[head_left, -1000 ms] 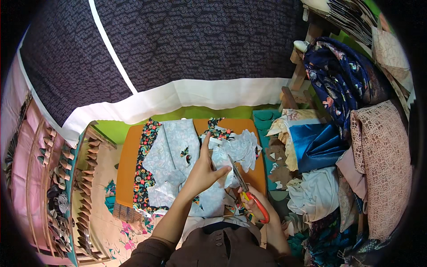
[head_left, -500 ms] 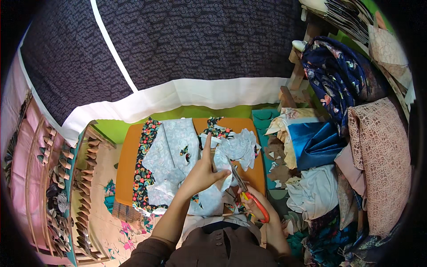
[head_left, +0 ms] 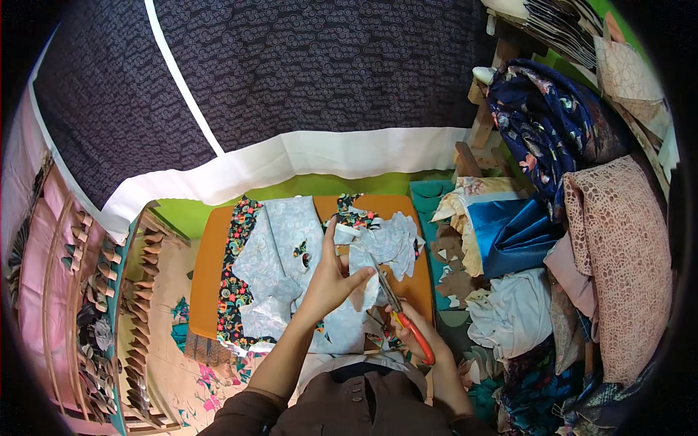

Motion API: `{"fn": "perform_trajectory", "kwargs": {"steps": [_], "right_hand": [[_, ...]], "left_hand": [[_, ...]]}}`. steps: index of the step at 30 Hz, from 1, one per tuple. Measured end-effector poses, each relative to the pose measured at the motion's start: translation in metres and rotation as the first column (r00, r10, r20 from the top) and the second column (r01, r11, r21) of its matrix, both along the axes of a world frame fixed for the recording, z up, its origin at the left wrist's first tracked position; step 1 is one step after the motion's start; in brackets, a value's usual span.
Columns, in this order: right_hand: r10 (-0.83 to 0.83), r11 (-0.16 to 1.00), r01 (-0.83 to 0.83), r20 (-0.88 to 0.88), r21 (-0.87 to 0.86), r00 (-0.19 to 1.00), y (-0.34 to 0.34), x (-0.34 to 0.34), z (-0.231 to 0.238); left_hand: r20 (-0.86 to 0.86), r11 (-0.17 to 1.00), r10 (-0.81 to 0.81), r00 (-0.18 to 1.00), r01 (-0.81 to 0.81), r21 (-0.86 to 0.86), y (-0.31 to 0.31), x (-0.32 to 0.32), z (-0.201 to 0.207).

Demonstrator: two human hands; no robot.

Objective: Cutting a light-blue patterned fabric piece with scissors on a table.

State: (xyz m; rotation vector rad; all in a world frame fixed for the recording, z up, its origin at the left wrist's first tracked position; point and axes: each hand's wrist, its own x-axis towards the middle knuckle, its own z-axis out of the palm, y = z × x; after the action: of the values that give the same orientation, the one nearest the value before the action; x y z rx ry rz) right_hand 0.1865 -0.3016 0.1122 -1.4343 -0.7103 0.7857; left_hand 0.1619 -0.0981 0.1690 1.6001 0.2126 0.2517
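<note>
My right hand (head_left: 412, 330) grips a pair of scissors (head_left: 417, 340) with red handles, its fingers wrapped around them. The metal blades point up and left, against a small pale piece of fabric (head_left: 361, 256). My left hand (head_left: 331, 287) holds that piece, thumb over it and index finger stretched upward; its other fingers are mostly hidden. Beneath both hands, a larger fabric (head_left: 280, 247) lies spread, pale side up, with a black floral printed strip (head_left: 235, 269) showing along its left. A crumpled pale scrap (head_left: 396, 243) rests to the right of the held piece.
An orange-brown table (head_left: 206, 269) carries the fabric. At right are heaped cloths, including a shiny blue one (head_left: 509, 236), a white bundle (head_left: 512, 312) and a pink lace one (head_left: 618, 269). Wooden racks (head_left: 142, 312) with rows of pointed pieces stand at left. A dark patterned curtain (head_left: 327, 65) hangs behind.
My right hand and the scissors' handles have shifted slightly left. The left hand keeps hold of the pale piece, almost unmoved.
</note>
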Motion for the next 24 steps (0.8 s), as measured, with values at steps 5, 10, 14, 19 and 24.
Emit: {"fn": "perform_trajectory", "kwargs": {"steps": [5,10,14,19,24], "right_hand": [[-0.039,0.999,0.033,-0.305,-0.025,0.952,0.005,0.001,0.005],[0.018,0.999,-0.025,-0.150,-0.046,0.989,0.002,0.001,0.013],[0.004,0.997,-0.016,-0.155,-0.078,0.988,0.004,-0.001,0.012],[-0.018,0.999,0.014,-0.114,-0.038,0.993,0.013,0.000,0.004],[-0.003,1.000,0.001,-0.128,-0.012,0.992,0.011,0.000,0.006]], "left_hand": [[0.000,0.994,0.048,0.999,-0.048,0.097,0.002,0.000,-0.010],[0.041,0.993,0.058,0.997,-0.062,0.098,0.004,0.001,-0.014],[0.010,0.994,0.032,0.999,-0.033,0.101,0.004,0.001,-0.006],[-0.063,0.992,-0.045,0.997,0.053,0.119,0.004,-0.002,-0.002],[-0.084,0.975,-0.001,0.996,0.020,0.221,0.004,-0.002,0.009]]}}
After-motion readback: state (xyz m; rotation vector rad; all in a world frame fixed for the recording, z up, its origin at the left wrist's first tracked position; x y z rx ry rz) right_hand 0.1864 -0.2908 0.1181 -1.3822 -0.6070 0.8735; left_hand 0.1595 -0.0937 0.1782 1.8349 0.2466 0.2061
